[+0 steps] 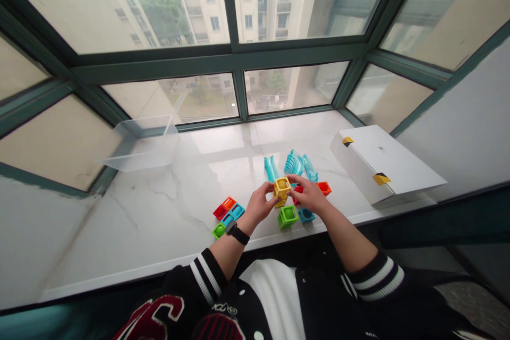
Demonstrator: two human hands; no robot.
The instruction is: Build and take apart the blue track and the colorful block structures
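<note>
Between my two hands is a yellow toy block (282,186) with a hollow frame; more yellow shows just beneath it. My left hand (261,203) grips its left side with thumb and fingers. On the opposite side, my right hand (311,194) has its fingers closed against the same block. A green block (287,217) stands just below the hands, with a blue block (306,215) to its right. Partly covered by my right hand is a red block (297,195), and an orange block (324,187) lies beyond it.
Clear blue track pieces (295,163) lie behind my hands. Red, orange, blue and green blocks (228,215) sit together by my left wrist. A transparent plastic bin (147,151) stands at the back left, a white box (388,162) at the right. Windows border the white marble-patterned ledge (167,212).
</note>
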